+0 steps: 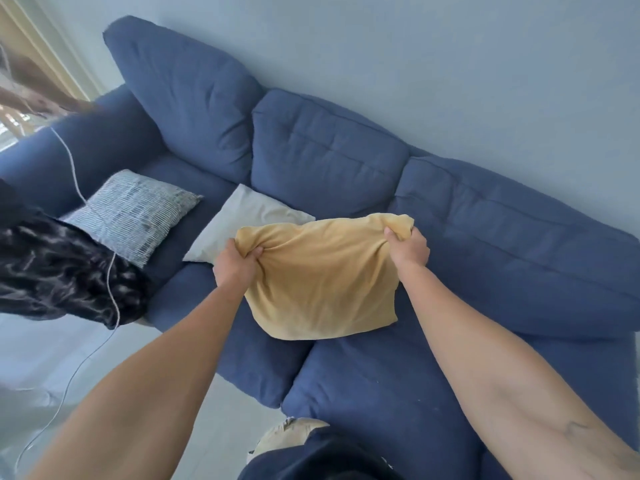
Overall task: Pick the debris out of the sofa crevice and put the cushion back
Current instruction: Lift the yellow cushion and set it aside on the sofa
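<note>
Blue sofa [346,161] stands against a pale wall. Above its seat, the yellow cushion [322,282] is held up: left hand [237,263] and right hand [408,249] each clench a bunched top corner. Behind the cushion lies a grey pillow [242,220]; a patterned one [135,213] lies further left.

The sofa [381,393] seat near its right end and front edge lies bare, open to a reaching hand. Over the middle seat the yellow cushion [322,278] blocks the way, with a grey pillow [242,216] just behind it against the back cushions. Toward the left end a patterned cushion [135,216] and a dark garment [62,271] crowd the seat, a white cable [74,168] trailing across them.
</note>
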{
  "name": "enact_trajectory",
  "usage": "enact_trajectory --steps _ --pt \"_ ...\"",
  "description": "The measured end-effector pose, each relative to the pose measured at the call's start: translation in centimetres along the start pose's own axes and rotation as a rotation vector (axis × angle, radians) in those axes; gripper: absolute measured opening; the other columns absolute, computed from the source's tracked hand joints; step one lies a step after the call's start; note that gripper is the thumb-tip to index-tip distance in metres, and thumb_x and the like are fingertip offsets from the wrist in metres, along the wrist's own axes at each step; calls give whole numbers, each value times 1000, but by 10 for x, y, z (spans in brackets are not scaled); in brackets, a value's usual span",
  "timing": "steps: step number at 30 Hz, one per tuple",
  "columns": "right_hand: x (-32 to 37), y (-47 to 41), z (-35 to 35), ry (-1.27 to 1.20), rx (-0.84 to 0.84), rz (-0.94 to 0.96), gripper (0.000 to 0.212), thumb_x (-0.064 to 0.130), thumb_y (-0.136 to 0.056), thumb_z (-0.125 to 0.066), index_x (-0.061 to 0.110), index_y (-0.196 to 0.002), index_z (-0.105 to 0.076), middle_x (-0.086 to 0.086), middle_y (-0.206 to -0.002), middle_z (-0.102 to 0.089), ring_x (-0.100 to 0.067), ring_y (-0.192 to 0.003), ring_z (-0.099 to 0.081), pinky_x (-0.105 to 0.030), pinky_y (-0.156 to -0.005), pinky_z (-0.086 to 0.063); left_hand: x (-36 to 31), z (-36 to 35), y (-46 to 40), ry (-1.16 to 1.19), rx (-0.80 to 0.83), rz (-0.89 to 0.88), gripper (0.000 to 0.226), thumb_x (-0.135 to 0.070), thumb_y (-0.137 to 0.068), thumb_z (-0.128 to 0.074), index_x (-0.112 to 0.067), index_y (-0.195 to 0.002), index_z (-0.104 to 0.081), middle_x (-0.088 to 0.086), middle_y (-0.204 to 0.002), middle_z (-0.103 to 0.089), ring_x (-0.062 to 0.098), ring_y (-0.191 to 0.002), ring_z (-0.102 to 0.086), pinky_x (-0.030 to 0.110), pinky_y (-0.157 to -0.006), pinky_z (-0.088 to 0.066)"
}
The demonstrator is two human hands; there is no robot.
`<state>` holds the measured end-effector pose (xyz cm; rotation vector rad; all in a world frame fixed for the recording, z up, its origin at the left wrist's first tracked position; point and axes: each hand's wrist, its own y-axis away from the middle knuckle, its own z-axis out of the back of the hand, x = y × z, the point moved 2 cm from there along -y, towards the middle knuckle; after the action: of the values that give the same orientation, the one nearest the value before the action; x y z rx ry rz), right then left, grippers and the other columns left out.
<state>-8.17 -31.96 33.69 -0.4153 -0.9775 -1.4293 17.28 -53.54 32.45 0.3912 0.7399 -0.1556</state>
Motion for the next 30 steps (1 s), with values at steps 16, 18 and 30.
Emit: enact_trajectory --steps 16,18,30 --pt "12 -1 -53 28 202 13 43 35 -96 -49 21 -136 -55 1 -137 -58 -24 -130 -48 -38 -111 -37 14 -17 -26 -223 149 -5 66 -41 -93 -58 -13 -148 -34 7 -147 -45 30 -129 -49 42 -97 -45" --pt "-13 -8 -41 26 156 -51 41 36 -94 -50 21 -131 -59 2 -133 -60 -25 -126 -50 -37 -107 -41 5 -46 -19 -276 284 -76 62 -41 -94 -56 -14 -147 -37 5 -146 -48 28 -129 -50 38 -96 -46" --pt "-175 -13 6 50 -12 -361 33 37 -97 -48 20 -123 -61 5 -121 -65 -20 -115 -55 -28 -86 -42 -26 -210 17 -550 737 -281 60 -39 -93 -55 -18 -147 -38 10 -128 -63 29 -117 -58 34 -93 -50"
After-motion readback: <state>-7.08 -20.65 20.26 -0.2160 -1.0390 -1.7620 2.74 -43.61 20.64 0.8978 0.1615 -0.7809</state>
